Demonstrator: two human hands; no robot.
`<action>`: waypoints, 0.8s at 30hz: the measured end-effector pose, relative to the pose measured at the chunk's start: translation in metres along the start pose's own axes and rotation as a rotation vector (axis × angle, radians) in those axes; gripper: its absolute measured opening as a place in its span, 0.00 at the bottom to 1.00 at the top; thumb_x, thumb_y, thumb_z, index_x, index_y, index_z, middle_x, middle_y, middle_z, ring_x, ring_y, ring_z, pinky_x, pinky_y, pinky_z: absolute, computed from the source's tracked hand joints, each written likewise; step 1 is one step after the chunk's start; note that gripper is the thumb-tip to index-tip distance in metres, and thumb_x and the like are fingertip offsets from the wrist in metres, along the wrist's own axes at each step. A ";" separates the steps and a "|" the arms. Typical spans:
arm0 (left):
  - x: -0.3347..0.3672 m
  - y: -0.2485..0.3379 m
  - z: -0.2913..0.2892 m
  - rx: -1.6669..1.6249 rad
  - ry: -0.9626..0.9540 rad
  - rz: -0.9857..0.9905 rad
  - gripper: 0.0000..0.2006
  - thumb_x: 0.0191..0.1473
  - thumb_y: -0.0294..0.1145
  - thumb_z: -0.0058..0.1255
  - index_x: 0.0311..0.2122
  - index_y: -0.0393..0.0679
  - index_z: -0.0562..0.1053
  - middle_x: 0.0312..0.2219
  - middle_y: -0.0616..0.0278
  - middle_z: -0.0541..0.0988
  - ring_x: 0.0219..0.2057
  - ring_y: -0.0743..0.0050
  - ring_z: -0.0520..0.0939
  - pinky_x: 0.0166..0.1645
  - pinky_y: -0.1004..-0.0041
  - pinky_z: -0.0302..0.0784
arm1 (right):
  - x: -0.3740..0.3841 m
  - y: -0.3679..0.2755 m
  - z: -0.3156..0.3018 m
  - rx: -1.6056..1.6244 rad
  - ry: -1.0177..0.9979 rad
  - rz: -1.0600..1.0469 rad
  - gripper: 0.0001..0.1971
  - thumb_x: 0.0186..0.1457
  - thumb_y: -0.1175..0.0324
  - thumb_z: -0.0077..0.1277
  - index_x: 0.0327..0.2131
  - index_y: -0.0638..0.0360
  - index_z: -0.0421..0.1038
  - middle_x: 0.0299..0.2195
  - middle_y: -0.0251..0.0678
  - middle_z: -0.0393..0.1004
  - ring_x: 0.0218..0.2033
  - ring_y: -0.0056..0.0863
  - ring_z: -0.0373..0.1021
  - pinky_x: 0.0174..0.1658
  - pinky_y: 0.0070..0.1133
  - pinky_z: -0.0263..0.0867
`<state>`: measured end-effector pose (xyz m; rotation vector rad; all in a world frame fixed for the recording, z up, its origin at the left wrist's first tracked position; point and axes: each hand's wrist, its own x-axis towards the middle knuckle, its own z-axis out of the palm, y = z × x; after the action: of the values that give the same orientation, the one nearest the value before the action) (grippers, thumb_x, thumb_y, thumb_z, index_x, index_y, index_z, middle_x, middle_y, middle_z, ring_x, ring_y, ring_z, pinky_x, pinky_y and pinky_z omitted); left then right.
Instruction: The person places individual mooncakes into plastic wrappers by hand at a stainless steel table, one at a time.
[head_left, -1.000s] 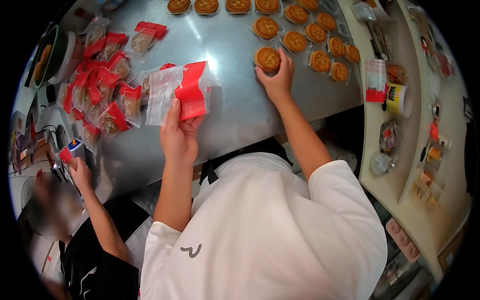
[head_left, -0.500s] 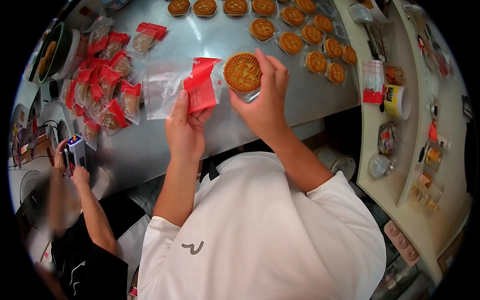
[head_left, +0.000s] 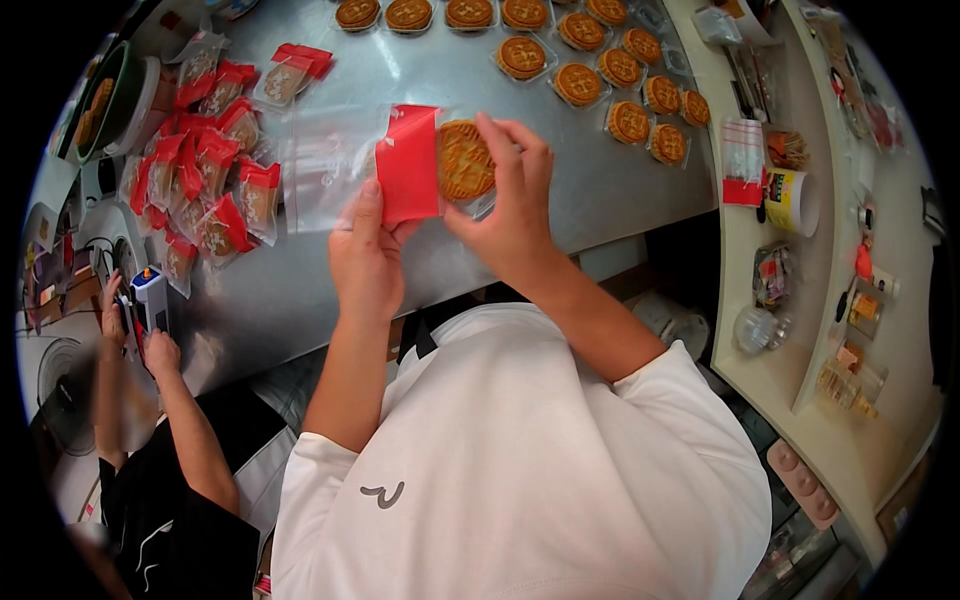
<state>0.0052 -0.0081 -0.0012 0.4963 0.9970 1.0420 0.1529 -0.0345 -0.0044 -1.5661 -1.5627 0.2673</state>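
Note:
My left hand (head_left: 372, 250) pinches a clear plastic bag with a red end (head_left: 409, 165), its thumb on top. Between the fingers and thumb of my right hand (head_left: 508, 195) is a round golden mooncake (head_left: 466, 162) in a clear plastic tray. The mooncake's left edge sits right at the bag's red end, partly behind or inside it; which of the two I cannot tell. Both are held above the metal table (head_left: 300, 310).
Bagged mooncakes (head_left: 215, 165) with red ends are heaped on the left. Several unbagged mooncakes (head_left: 578, 84) in trays stand at the far right. A co-worker's hands (head_left: 160, 352) hold a blue-and-white device (head_left: 150, 298) at the left. Shelves (head_left: 745, 270) line the right side.
My right hand has moved left with the mooncake, bringing it against the bag's red end. The red end now lies flatter and straighter. The mooncake has tilted.

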 end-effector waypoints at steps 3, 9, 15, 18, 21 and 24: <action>0.005 0.003 -0.008 -0.030 -0.077 -0.023 0.19 0.58 0.39 0.43 0.46 0.33 0.67 0.41 0.56 0.74 0.40 0.71 0.77 0.45 0.71 0.74 | -0.004 -0.006 0.004 0.150 -0.083 -0.031 0.46 0.29 0.75 0.64 0.57 0.56 0.51 0.49 0.42 0.54 0.48 0.41 0.55 0.48 0.30 0.57; 0.003 0.013 -0.004 -0.128 0.085 -0.028 0.18 0.58 0.40 0.42 0.48 0.37 0.66 0.43 0.58 0.73 0.46 0.72 0.73 0.51 0.72 0.68 | -0.017 -0.019 0.009 0.381 -0.271 -0.048 0.48 0.30 0.76 0.65 0.58 0.57 0.49 0.55 0.45 0.47 0.52 0.44 0.54 0.52 0.32 0.58; -0.004 0.002 -0.035 0.024 -0.127 -0.256 0.19 0.58 0.40 0.42 0.50 0.38 0.64 0.44 0.57 0.73 0.43 0.67 0.76 0.46 0.65 0.74 | -0.007 0.003 0.019 0.347 -0.255 0.026 0.39 0.36 0.75 0.60 0.56 0.56 0.55 0.50 0.45 0.59 0.48 0.42 0.63 0.46 0.29 0.65; -0.012 -0.007 -0.025 -0.069 -0.062 -0.199 0.19 0.58 0.38 0.42 0.51 0.39 0.63 0.44 0.57 0.73 0.42 0.67 0.77 0.45 0.65 0.76 | 0.002 -0.006 0.042 0.380 -0.381 0.142 0.35 0.40 0.73 0.57 0.55 0.55 0.57 0.46 0.44 0.67 0.46 0.40 0.67 0.46 0.27 0.66; -0.015 -0.015 -0.050 -0.058 0.015 -0.172 0.21 0.56 0.37 0.45 0.53 0.42 0.61 0.45 0.59 0.72 0.43 0.67 0.76 0.47 0.64 0.74 | 0.001 -0.006 0.044 0.449 -0.576 0.285 0.34 0.43 0.72 0.57 0.56 0.54 0.57 0.49 0.41 0.67 0.49 0.36 0.65 0.50 0.25 0.62; -0.012 -0.037 -0.112 -0.145 0.328 -0.125 0.23 0.56 0.37 0.46 0.55 0.45 0.59 0.48 0.58 0.70 0.46 0.66 0.75 0.51 0.63 0.71 | -0.015 0.037 0.002 0.452 -0.544 0.343 0.31 0.48 0.68 0.53 0.57 0.56 0.56 0.52 0.43 0.65 0.52 0.37 0.62 0.54 0.26 0.59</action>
<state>-0.0755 -0.0470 -0.0785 0.1427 1.2143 1.0939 0.1746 -0.0408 -0.0372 -1.4488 -1.4664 1.2330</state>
